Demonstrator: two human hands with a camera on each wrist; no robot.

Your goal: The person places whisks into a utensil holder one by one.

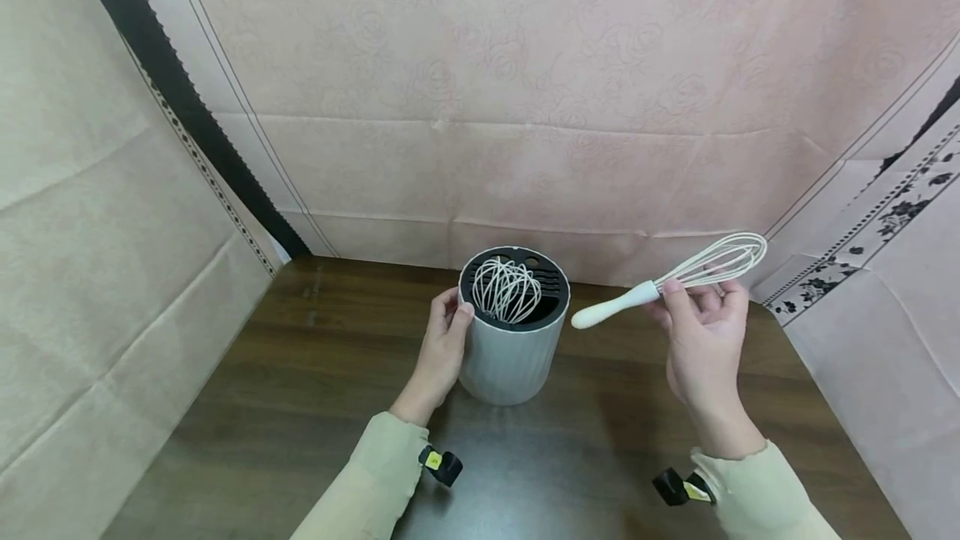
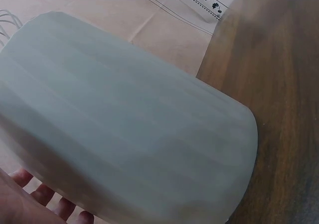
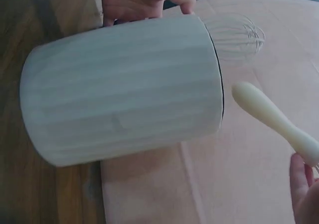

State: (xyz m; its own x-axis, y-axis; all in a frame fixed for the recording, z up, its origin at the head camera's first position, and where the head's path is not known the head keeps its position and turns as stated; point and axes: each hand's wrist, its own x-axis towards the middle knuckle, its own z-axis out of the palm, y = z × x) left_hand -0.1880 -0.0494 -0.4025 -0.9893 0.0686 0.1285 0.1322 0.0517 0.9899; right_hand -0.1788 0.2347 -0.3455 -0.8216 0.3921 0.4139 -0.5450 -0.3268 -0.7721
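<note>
A light grey ribbed utensil holder (image 1: 504, 365) with a black slotted top (image 1: 551, 277) stands upright on the table. From its left side my left hand (image 1: 438, 348) grips it, the thumb at the rim and the fingers around the wall. White wire loops of one whisk (image 1: 504, 288) stick up out of the top; its handle is hidden inside. To the right, my right hand (image 1: 707, 348) pinches a second whisk (image 1: 618, 305) near where the wires meet the white handle. That whisk is in the air, handle end toward the holder and wires up to the right.
The dark brown wooden table (image 1: 337, 440) lies under both hands. A pinkish patterned cloth (image 1: 487, 107) hangs behind it, close to the holder. More pale cloth (image 1: 112, 273) closes off the left, and a flower-bordered cloth (image 1: 900, 290) the right.
</note>
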